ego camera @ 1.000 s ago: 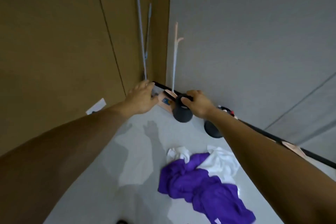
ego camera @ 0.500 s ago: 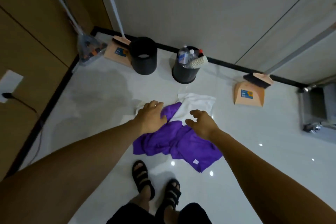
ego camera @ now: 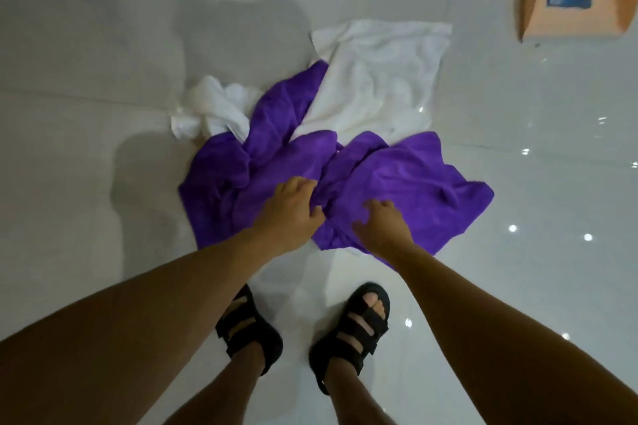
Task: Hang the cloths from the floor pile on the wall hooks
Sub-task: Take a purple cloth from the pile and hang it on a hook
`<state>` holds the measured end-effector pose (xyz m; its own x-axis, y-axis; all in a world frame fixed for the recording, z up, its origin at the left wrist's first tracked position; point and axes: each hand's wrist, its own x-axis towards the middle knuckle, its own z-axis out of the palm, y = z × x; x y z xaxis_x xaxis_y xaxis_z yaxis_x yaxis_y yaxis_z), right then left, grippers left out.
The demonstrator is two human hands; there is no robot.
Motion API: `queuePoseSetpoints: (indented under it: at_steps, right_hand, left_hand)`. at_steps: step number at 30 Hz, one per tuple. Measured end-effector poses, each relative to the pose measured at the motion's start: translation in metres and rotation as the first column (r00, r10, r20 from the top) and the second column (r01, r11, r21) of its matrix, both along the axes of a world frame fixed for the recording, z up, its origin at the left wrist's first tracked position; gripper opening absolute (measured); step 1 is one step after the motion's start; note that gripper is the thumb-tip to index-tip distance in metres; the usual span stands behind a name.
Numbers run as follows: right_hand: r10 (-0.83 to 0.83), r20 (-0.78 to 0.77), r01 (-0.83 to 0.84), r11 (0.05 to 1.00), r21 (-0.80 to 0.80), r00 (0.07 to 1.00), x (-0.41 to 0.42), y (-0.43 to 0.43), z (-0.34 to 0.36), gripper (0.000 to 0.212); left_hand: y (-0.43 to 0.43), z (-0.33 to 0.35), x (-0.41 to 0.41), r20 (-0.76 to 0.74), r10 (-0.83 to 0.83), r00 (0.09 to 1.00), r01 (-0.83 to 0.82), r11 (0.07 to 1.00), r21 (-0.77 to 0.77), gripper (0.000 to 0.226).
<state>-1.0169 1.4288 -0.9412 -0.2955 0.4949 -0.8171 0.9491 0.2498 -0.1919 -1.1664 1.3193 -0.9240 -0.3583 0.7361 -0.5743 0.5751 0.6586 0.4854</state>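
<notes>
- Crumpled purple terry cloth (ego camera: 397,179) is being gripped by left hand (ego camera: 290,214): pickup step.
- Right hand (ego camera: 381,226) is being held spread, empty.
- Two-handed lift is being called for next.

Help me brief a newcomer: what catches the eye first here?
Bright purple cloth heaped over white cloth at mid-floor stands out first. The left hand grips a purple fold; the right hand rests on the cloth beside it, above the black sandals.

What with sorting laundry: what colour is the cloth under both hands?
Purple cloth, clearest in head view.
</notes>
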Motion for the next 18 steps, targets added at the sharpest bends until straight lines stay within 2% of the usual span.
queuePoseSetpoints:
  at_steps: [5, 7, 9, 13, 15, 18]
  right_hand:
    - [0.121, 0.019, -0.122, 0.981, 0.152, 0.993, -0.003, -0.015, -0.102, 0.053]
    - [0.189, 0.052, -0.196, 0.948, 0.252, 0.981, -0.005, -0.021, -0.124, 0.044]
    - [0.204, 0.031, -0.203, 0.930, 0.307, 0.978, -0.007, -0.021, -0.131, 0.031]
    - [0.075, -0.073, -0.052, 0.959, 0.278, 0.995, -0.005, -0.007, -0.095, 0.024]
    - [0.000, -0.158, 0.046, 0.957, 0.286, 0.987, -0.002, 0.002, -0.055, 0.024]
    - [0.003, -0.332, 0.096, 0.955, 0.280, 0.943, -0.001, 0.017, 0.024, 0.027]
  left_hand:
    - [-0.008, -0.073, 0.009, -0.077, 0.017, 0.997, -0.006, 0.989, 0.146, 0.044]
    - [-0.013, -0.088, 0.008, -0.094, 0.002, 0.996, 0.015, 0.984, 0.179, 0.042]
    - [-0.018, -0.091, 0.005, -0.098, -0.002, 0.995, 0.021, 0.981, 0.193, 0.041]
    - [-0.024, -0.066, -0.001, -0.059, -0.019, 0.998, 0.028, 0.988, 0.154, 0.042]
    - [-0.019, -0.039, -0.002, -0.034, -0.026, 0.999, 0.030, 0.992, 0.125, 0.046]
    - [0.000, 0.017, -0.001, 0.065, -0.039, 0.997, 0.036, 0.999, 0.036, 0.056]
